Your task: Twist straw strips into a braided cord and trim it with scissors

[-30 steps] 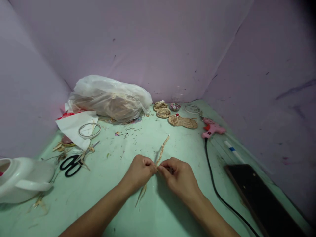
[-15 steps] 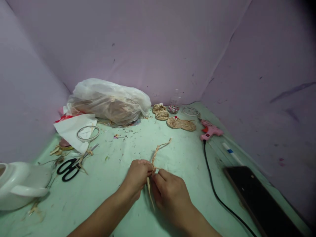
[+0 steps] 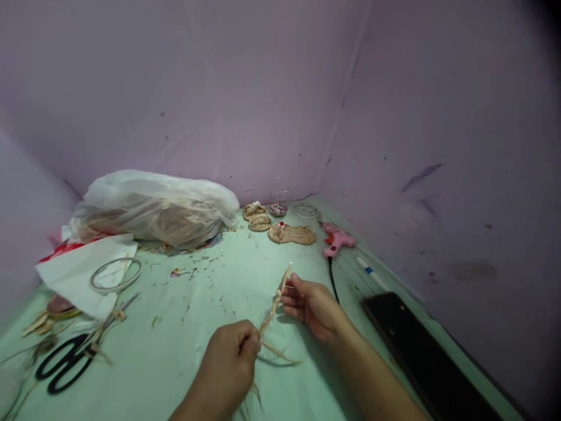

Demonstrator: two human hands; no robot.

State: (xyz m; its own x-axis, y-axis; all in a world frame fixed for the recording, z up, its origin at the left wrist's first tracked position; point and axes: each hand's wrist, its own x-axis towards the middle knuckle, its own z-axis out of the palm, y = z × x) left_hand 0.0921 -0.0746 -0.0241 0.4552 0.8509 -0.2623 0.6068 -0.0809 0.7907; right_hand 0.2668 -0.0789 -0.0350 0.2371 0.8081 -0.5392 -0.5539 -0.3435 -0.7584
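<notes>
Braid (image 3: 273,306) is held above the green table (image 3: 162,362), front centre, slanting up and away; lower end is pinched between thumb and fingers of left hand (image 3: 232,356), loose strands (image 3: 280,352) trailing out to the right and below. Right hand (image 3: 311,304) is placed at the upper end, fingers bent and slightly parted at the braid; whether it is gripped cannot be told. Glue gun (image 3: 337,238) is laid behind right hand, its cord (image 3: 333,280) partly hidden by that hand. Phone (image 3: 421,351) is set beside right forearm, pen (image 3: 370,272) just beyond. Scissors (image 3: 65,362) are lain across by fibre scraps (image 3: 103,351) on the left; ring (image 3: 116,286) is rested on white paper (image 3: 65,275). Woven sole (image 3: 293,235) with red bead and small woven pieces (image 3: 259,222) are grouped at the back. Blue band is seen on pen; any print is too small to read. Plastic bag (image 3: 153,204) is filled with brownish dry material, seen blurrily through the film. Mixed-colour beads (image 3: 279,210) are heaped beside the woven pieces, their container hard to make out.
</notes>
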